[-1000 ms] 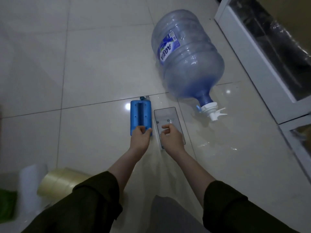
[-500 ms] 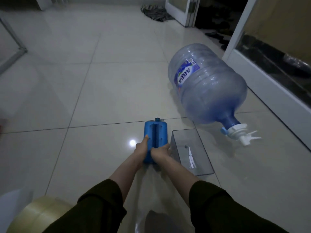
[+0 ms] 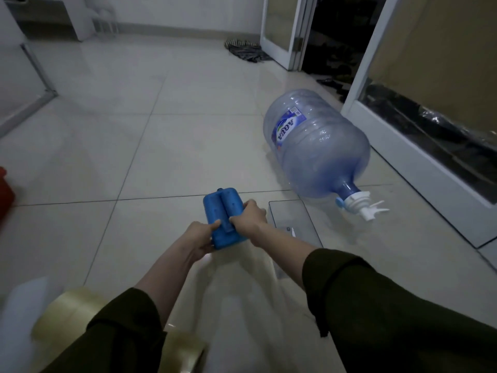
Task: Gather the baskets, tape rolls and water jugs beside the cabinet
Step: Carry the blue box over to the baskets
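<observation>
HANDS: left hand and right hand both clasp the blue container at its near end | JUG: on its side, far right of the hands, just beside the cabinet; long axis far-left to near-right, tap nearest | NEARER: right hand | TAPE: near left, untouched

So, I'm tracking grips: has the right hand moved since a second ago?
Yes. The right hand left the clear tray, which lies on the floor, and moved left onto the blue block, which it now grips together with the left hand.
</observation>
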